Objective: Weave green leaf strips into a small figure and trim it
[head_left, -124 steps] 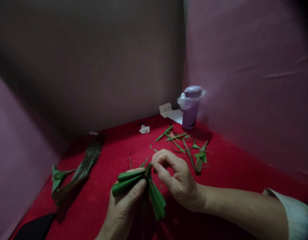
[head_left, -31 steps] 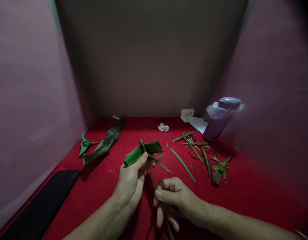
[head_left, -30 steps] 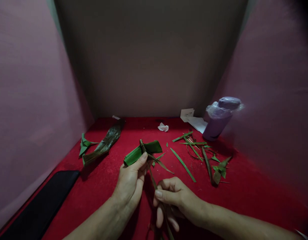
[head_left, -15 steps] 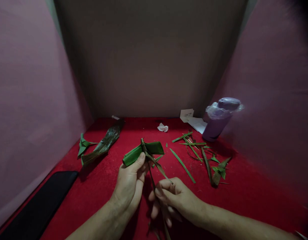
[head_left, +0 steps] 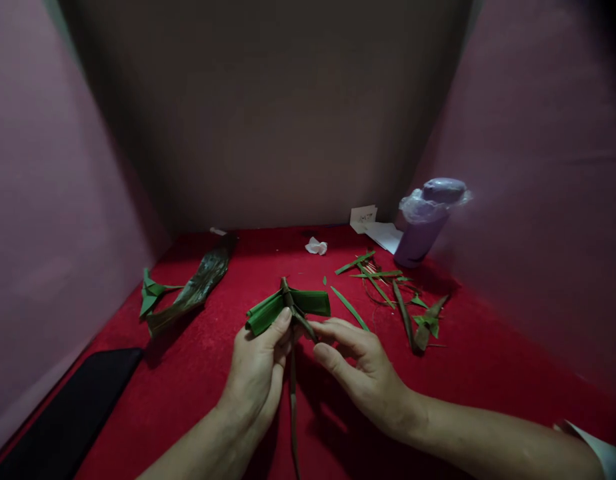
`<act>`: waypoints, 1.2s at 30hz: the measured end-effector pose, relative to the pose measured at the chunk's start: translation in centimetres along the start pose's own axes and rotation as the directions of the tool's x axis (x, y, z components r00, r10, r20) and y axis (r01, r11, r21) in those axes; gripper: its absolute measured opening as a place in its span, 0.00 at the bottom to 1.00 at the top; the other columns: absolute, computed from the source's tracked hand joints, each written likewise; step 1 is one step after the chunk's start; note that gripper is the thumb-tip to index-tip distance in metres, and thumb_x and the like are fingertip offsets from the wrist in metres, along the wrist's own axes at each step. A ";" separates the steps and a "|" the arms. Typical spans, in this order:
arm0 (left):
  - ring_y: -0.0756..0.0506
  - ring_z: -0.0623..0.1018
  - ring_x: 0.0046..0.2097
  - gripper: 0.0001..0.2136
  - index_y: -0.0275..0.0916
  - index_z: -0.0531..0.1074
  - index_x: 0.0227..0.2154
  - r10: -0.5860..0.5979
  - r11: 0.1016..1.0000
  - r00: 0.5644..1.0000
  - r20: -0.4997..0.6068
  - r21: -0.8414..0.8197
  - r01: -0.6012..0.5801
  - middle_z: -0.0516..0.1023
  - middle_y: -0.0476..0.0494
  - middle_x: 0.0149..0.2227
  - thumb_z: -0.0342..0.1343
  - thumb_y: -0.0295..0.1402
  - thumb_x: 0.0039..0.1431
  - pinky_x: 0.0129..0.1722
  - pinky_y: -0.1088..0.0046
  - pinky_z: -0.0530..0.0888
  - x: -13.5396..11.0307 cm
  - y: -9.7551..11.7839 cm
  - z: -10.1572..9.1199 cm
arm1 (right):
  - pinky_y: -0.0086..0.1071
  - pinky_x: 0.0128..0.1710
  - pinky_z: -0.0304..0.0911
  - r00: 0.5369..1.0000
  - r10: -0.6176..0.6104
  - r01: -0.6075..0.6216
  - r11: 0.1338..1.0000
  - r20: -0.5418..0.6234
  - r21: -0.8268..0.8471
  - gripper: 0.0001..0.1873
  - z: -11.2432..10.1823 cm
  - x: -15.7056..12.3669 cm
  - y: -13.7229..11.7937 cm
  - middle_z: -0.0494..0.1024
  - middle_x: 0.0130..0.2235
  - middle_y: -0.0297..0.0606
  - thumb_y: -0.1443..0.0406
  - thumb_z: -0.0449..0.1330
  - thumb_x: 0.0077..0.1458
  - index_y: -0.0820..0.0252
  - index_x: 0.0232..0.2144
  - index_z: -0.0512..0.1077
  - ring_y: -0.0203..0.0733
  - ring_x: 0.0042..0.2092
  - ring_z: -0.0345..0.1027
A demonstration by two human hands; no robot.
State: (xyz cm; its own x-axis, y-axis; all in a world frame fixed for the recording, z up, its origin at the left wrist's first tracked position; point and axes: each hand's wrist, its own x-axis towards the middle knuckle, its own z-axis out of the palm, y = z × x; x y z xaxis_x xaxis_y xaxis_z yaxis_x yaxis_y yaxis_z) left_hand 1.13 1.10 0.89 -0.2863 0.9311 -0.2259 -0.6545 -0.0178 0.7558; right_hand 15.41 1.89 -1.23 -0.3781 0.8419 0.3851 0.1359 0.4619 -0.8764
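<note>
My left hand (head_left: 258, 360) pinches a folded green leaf piece (head_left: 311, 303), thumb on top, where a brown leaf strip (head_left: 294, 413) is wound around its middle. The green parts spread left and right of the wrapping like two wings. One long end of the strip hangs straight down towards me, below the left fingers. A shorter end slants to the right, between the thumb and forefinger of my right hand (head_left: 368, 377). The right fingers are bent around this end, close beside the left hand. The left fingertips are partly hidden behind the leaf piece.
A dark dried leaf (head_left: 201, 287) and a green folded leaf shape (head_left: 151, 293) lie left, beyond a black flat case (head_left: 73, 413). Cut green strips (head_left: 375, 274) and a brown-green leaf piece (head_left: 428, 325) lie right. Behind stand a purple container (head_left: 421, 237) and white cards (head_left: 363, 217).
My right hand has let go of the long hanging end and moved up to the shorter end near the leaf piece. The left hand keeps its hold. The view has shifted slightly.
</note>
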 end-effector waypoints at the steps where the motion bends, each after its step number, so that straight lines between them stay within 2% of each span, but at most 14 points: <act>1: 0.44 0.82 0.34 0.06 0.30 0.77 0.30 -0.011 1.000 1.000 0.006 0.006 0.011 0.82 0.40 0.30 0.64 0.21 0.45 0.39 0.68 0.79 0.0 -0.1 -0.1 | 0.31 0.37 0.64 1.000 -0.005 0.005 1.000 -0.008 -0.028 0.11 0.0 0.1 0.0 0.76 0.37 0.38 0.63 0.58 0.58 0.58 0.43 0.75 0.39 0.38 0.68; 3: 0.43 0.82 0.35 0.07 0.30 0.78 0.31 -0.033 0.999 0.999 0.010 0.016 0.033 0.82 0.39 0.32 0.63 0.20 0.46 0.39 0.68 0.79 0.1 -0.2 -0.1 | 0.30 0.34 0.64 1.000 0.005 -0.006 0.999 -0.021 -0.052 0.10 0.0 0.2 -0.1 0.76 0.33 0.37 0.66 0.58 0.57 0.59 0.41 0.76 0.37 0.34 0.67; 8: 0.43 0.82 0.35 0.07 0.31 0.78 0.33 -0.073 0.996 0.997 -0.004 0.046 0.073 0.83 0.38 0.33 0.60 0.20 0.50 0.38 0.66 0.79 0.1 -0.1 0.0 | 0.28 0.31 0.63 0.998 0.036 -0.037 0.999 -0.043 -0.028 0.12 -0.4 0.3 0.0 0.77 0.31 0.36 0.68 0.54 0.58 0.61 0.40 0.76 0.35 0.30 0.67; 15: 0.42 0.82 0.34 0.07 0.31 0.78 0.33 -0.126 0.988 0.992 -0.011 0.084 0.127 0.83 0.37 0.34 0.59 0.19 0.51 0.37 0.67 0.80 0.0 0.1 0.0 | 0.28 0.32 0.64 0.997 0.014 -0.017 0.999 -0.079 -0.040 0.10 -0.5 0.4 0.3 0.78 0.31 0.34 0.70 0.55 0.57 0.59 0.38 0.76 0.35 0.31 0.69; 20: 0.42 0.82 0.34 0.06 0.31 0.78 0.32 -0.114 0.988 0.994 0.002 0.105 0.113 0.83 0.38 0.34 0.60 0.19 0.50 0.35 0.68 0.80 0.0 0.0 0.0 | 0.25 0.26 0.61 0.998 0.044 -0.043 0.999 -0.046 0.034 0.09 -0.5 0.4 0.3 0.74 0.25 0.31 0.70 0.53 0.57 0.62 0.34 0.75 0.31 0.24 0.64; 24: 0.41 0.82 0.36 0.08 0.32 0.78 0.33 -0.104 0.988 0.994 0.030 0.118 0.100 0.83 0.38 0.34 0.62 0.20 0.48 0.36 0.67 0.79 0.2 -0.2 -0.3 | 0.24 0.24 0.58 0.998 0.052 -0.050 0.997 -0.029 0.062 0.10 -0.6 0.4 0.0 0.69 0.22 0.29 0.70 0.52 0.58 0.64 0.33 0.75 0.30 0.22 0.62; 30: 0.42 0.82 0.36 0.11 0.33 0.78 0.35 -0.097 0.990 0.995 0.023 0.110 0.094 0.83 0.39 0.35 0.64 0.21 0.46 0.36 0.68 0.79 0.4 -0.3 -0.4 | 0.29 0.33 0.63 0.997 -0.068 0.066 0.997 -0.033 -0.044 0.10 -0.7 0.4 -0.4 0.75 0.29 0.37 0.70 0.54 0.57 0.64 0.38 0.75 0.35 0.30 0.67; 36: 0.45 0.81 0.32 0.10 0.32 0.78 0.32 -0.065 0.993 0.998 0.008 0.102 0.063 0.82 0.41 0.31 0.66 0.21 0.43 0.33 0.72 0.79 0.3 -0.3 -0.3 | 0.28 0.31 0.61 0.977 -0.213 0.208 0.970 -0.024 -0.127 0.11 -0.6 0.2 -0.1 0.74 0.29 0.38 0.69 0.56 0.57 0.67 0.41 0.74 0.35 0.30 0.65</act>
State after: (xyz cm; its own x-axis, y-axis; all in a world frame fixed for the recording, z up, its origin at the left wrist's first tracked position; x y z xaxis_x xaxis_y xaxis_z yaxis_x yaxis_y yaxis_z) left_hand 1.07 1.29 0.43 -0.2376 0.9333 -0.2692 -0.5969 0.0784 0.7985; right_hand 15.90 2.17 -0.94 -0.3766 0.7306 0.5695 0.1696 0.6588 -0.7330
